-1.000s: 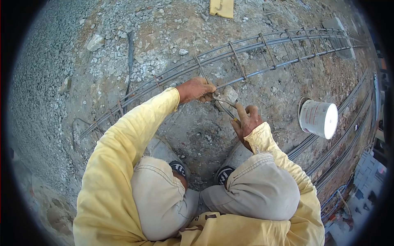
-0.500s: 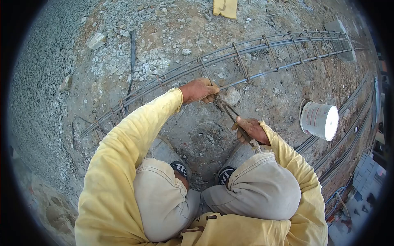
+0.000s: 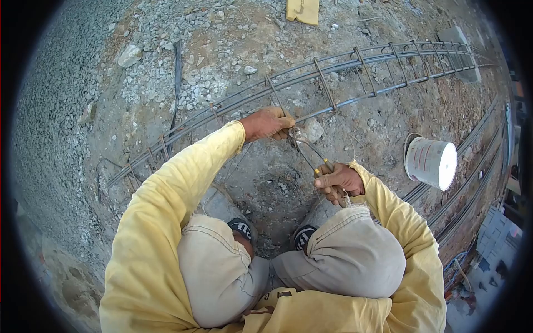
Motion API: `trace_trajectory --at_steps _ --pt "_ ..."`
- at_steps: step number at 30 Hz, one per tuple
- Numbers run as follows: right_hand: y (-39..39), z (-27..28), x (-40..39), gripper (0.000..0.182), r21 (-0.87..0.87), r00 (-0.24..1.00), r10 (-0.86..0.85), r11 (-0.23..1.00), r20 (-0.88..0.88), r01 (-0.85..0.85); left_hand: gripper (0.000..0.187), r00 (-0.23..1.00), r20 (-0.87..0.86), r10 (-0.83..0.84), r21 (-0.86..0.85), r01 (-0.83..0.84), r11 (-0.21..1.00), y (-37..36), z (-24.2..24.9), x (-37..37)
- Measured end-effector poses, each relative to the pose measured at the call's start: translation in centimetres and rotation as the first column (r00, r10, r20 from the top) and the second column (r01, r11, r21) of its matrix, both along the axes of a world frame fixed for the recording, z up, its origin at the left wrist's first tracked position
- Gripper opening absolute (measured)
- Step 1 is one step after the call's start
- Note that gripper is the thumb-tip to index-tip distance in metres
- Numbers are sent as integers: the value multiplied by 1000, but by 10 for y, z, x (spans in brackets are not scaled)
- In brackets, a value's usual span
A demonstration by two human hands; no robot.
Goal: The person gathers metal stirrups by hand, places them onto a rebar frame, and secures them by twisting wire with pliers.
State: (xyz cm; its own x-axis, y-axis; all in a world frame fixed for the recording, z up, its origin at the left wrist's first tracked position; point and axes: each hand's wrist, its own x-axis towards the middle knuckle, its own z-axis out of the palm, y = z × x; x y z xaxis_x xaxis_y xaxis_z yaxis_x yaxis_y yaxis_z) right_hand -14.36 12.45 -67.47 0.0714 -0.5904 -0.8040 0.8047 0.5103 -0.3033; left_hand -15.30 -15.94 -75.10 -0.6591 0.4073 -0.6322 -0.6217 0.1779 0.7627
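In my right hand [image 3: 340,182] is a pair of tying pincers [image 3: 312,152], its fingers closed around the yellow-marked handles, which stand somewhat apart. The pincers' jaws reach up to the near bar of a rebar cage [image 3: 355,101], just beside my left hand. My left hand [image 3: 269,123] is closed on the cage where a stirrup [image 3: 275,91] meets that near bar. Its fingers hide the joint, and any wire there cannot be made out. The cage runs across the ground from lower left to upper right.
A white bucket [image 3: 431,162] lies tipped on its side to the right. Long loose bars [image 3: 463,166] lie beyond it. A grey block [image 3: 459,53] is under the cage's far end. Gravel [image 3: 61,111] covers the left, and a yellow piece [image 3: 302,11] lies at the top.
The pincers' handles have spread wider apart, and my right hand has shifted slightly down. My left hand stays at the same joint of the cage.
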Motion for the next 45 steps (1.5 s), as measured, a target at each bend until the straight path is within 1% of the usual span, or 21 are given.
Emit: trace_trajectory --at_steps 2,4,5,7,8,14,17,18,21,22,24,26,29,30,33,34,37,39,41,42,45 --pt "-2 13 -2 40 166 915 219 971 -337 -171 27 1000 20 17 19 -18 1000 -1 -3 0" --pt "-7 29 0 50 425 547 495 867 -675 -259 27 999 35 41 39 -42 998 0 -3 0" --pt "-3 25 7 54 483 329 528 849 -783 -214 28 998 40 54 47 -56 997 0 -1 1" --pt "2 17 26 63 558 -154 543 825 -825 -82 28 997 42 64 45 -65 997 1 0 1" --pt "3 20 28 59 596 -186 580 801 -793 -47 29 997 37 60 36 -62 997 1 0 1" --pt "6 24 21 53 596 91 617 782 -782 -184 30 999 1 37 -6 -37 999 3 3 1" --pt "13 29 -5 54 353 467 494 864 -733 -359 30 1000 7 19 -3 -19 1000 4 6 1" --pt "21 20 -6 52 272 463 411 901 -785 -338 30 1000 7 11 -3 -11 1000 4 8 0" --pt "20 22 -21 53 240 843 335 937 -421 -253 30 999 1 38 -3 -38 999 4 8 3" --pt "17 24 -26 55 249 712 445 895 -542 -370 30 999 12 34 -2 -34 999 3 7 2" --pt "21 18 -21 56 375 398 506 853 -765 -364 29 999 31 23 7 -24 1000 1 4 -1" --pt "19 12 -16 54 609 55 656 727 -753 -317 29 999 26 40 13 -41 999 2 -1 0" --pt "0 31 -1 50 771 -41 773 626 -633 -119 29 999 33 38 24 -38 999 1 0 -1" --pt "2 21 1 49 735 34 743 667 -669 -122 29 999 36 34 29 -35 999 1 1 -2" --pt "-4 19 1 50 768 161 814 580 -558 -270 30 1000 -15 20 5 -20 1000 2 -4 1" --pt "3 12 5 49 720 146 759 649 -634 -246 30 1000 -10 23 -5 -24 1000 2 -5 2" --pt "11 0 -1 46 525 392 633 774 -668 -354 29 1000 -3 23 -20 -23 1000 7 0 -1" --pt "9 10 -3 36 330 752 423 900 -505 -285 29 1000 2 22 -41 -22 999 6 10 0" --pt "11 1 3 34 164 953 199 973 -229 -164 29 1000 11 19 -7 -19 1000 4 8 0" --pt "10 -1 10 30 104 996 19 995 -88 -10 29 1000 16 19 11 -19 1000 4 6 0" --pt "16 -16 19 30 17 954 -165 986 250 166 30 999 11 36 -3 -36 999 3 5 2"
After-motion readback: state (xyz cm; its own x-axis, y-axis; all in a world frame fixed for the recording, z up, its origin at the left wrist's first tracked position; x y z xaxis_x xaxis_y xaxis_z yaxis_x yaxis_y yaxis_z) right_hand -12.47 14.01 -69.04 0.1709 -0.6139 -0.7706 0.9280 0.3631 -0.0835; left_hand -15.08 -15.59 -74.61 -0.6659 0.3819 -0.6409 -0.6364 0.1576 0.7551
